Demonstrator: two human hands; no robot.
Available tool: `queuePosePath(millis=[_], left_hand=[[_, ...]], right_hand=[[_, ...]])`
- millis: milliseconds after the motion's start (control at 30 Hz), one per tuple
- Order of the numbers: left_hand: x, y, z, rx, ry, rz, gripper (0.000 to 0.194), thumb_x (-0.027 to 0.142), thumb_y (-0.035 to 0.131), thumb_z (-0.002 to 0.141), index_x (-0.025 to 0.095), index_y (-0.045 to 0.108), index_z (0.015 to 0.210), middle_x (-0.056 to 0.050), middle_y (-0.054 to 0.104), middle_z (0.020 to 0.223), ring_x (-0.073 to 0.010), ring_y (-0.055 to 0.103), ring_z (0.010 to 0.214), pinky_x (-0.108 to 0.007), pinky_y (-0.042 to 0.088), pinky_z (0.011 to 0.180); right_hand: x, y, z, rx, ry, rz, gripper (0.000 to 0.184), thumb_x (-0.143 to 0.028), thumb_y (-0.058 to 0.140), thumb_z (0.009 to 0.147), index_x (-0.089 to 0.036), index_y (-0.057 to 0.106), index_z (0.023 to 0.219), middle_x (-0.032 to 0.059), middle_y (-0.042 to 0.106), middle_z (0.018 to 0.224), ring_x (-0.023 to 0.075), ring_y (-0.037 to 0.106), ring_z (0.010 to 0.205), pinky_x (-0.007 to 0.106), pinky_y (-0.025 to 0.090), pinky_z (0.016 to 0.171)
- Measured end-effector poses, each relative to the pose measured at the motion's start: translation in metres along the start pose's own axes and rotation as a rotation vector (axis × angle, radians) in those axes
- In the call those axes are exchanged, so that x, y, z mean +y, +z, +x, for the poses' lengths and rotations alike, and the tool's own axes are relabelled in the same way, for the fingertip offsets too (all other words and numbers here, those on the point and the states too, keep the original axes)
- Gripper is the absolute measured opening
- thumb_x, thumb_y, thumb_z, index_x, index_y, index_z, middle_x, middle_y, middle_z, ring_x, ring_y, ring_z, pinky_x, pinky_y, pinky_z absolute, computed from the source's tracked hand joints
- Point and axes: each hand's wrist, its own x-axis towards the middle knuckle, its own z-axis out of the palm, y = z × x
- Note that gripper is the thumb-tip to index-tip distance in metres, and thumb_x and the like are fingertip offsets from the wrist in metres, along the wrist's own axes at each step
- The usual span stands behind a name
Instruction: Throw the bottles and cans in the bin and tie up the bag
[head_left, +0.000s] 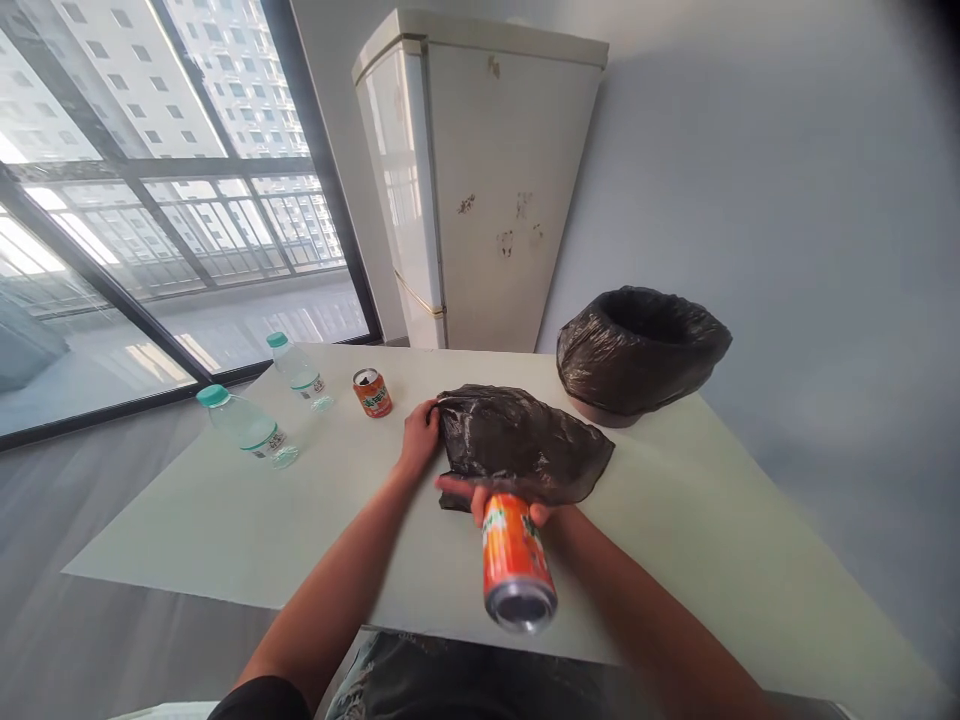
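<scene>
The left hand (420, 438) pinches a black bag (517, 440) above the counter (697, 530). The right hand (480, 503) grasps an orange can (516, 555).

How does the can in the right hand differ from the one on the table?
The held can is in the right hand; the standing can rests on the table. The held can is tipped, a silver end facing the camera; the standing can is upright, its top showing. The held can appears larger than the standing can. Both have orange sides.
</scene>
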Motion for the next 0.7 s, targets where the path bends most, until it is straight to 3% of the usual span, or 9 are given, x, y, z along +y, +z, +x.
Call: queuePosePath(millis=[100,200,267,300,400,467,533,600,700], left_hand=[[0.017,-0.013,-0.006,0.031,-0.011,-0.044,0.039,0.023,0.057,0.094,0.02,0.067,0.132,-0.016,0.066,0.141,-0.0284,0.066,0.12,-0.044,0.053,0.102],[0.044,-0.038,-0.013,0.127,-0.009,-0.155,0.031,0.031,0.05,0.101,0.023,0.067,0.126,-0.013,0.069,0.134,-0.0275,0.065,0.123,-0.043,0.053,0.101],[0.064,-0.057,-0.023,0.115,0.049,-0.21,0.036,0.04,0.038,0.108,0.023,0.069,0.118,-0.011,0.074,0.122,-0.0263,0.067,0.118,-0.042,0.052,0.102],[0.073,-0.065,-0.03,0.019,0.1,-0.202,0.039,0.044,0.037,0.109,0.024,0.069,0.118,-0.01,0.075,0.121,-0.0264,0.068,0.117,-0.042,0.051,0.103],[0.094,-0.077,-0.058,-0.3,0.217,0.018,0.047,0.054,0.071,0.092,0.028,0.067,0.131,-0.011,0.073,0.129,-0.0329,0.066,0.119,-0.045,0.05,0.103],[0.099,-0.075,-0.079,-0.367,0.224,0.195,0.066,0.05,0.09,0.072,0.028,0.067,0.131,-0.013,0.074,0.121,-0.0378,0.067,0.112,-0.047,0.051,0.097],[0.096,-0.072,-0.096,-0.395,0.182,0.271,0.061,0.044,0.092,0.069,0.027,0.07,0.123,-0.012,0.075,0.109,-0.0371,0.068,0.102,-0.047,0.052,0.09],[0.085,-0.073,-0.106,-0.36,0.138,0.241,0.052,0.044,0.086,0.077,0.027,0.069,0.123,-0.011,0.073,0.111,-0.0342,0.069,0.102,-0.045,0.053,0.09],[0.057,-0.091,-0.105,-0.056,0.049,0.204,0.052,0.056,0.081,0.08,0.026,0.07,0.122,-0.013,0.064,0.127,-0.0335,0.064,0.117,-0.046,0.053,0.101]], right_hand=[[-0.003,0.016,-0.002,0.175,-0.052,0.282,0.084,-0.091,0.066,0.07,-0.021,0.062,0.115,0.0192,0.053,0.152,0.017,0.064,0.073,0.032,0.054,0.068],[0.001,0.015,0.004,0.442,-0.084,0.277,0.074,-0.081,0.074,0.072,-0.024,0.06,0.118,0.015,0.041,0.165,0.0251,0.067,0.1,0.033,0.055,0.078],[0.006,0.01,0.008,0.533,-0.08,0.23,0.065,-0.07,0.081,0.073,-0.025,0.061,0.116,0.0138,0.045,0.16,0.0283,0.064,0.111,0.033,0.055,0.082],[0.01,0.009,0.01,0.553,-0.071,0.197,0.062,-0.063,0.085,0.073,-0.025,0.062,0.115,0.0133,0.053,0.152,0.0277,0.064,0.11,0.032,0.055,0.081],[0.019,0.012,0.014,0.58,-0.033,0.123,0.058,-0.052,0.092,0.07,-0.024,0.066,0.114,0.0078,0.064,0.117,0.0205,0.062,0.089,0.025,0.05,0.066],[0.021,0.016,0.015,0.552,-0.012,0.119,0.06,-0.052,0.093,0.068,-0.024,0.067,0.115,0.0054,0.063,0.108,0.016,0.056,0.076,0.022,0.042,0.054],[0.02,0.018,0.015,0.469,-0.033,0.142,0.07,-0.057,0.095,0.064,-0.025,0.067,0.12,0.0069,0.061,0.115,0.0158,0.056,0.076,0.022,0.043,0.052],[0.018,0.016,0.014,0.376,-0.086,0.181,0.088,-0.068,0.094,0.061,-0.026,0.064,0.132,0.01,0.058,0.13,0.0171,0.058,0.081,0.026,0.05,0.06],[0.017,0.007,0.01,0.324,-0.122,0.142,0.085,-0.074,0.083,0.073,-0.027,0.061,0.139,0.0136,0.052,0.145,0.0151,0.059,0.082,0.03,0.053,0.073]])
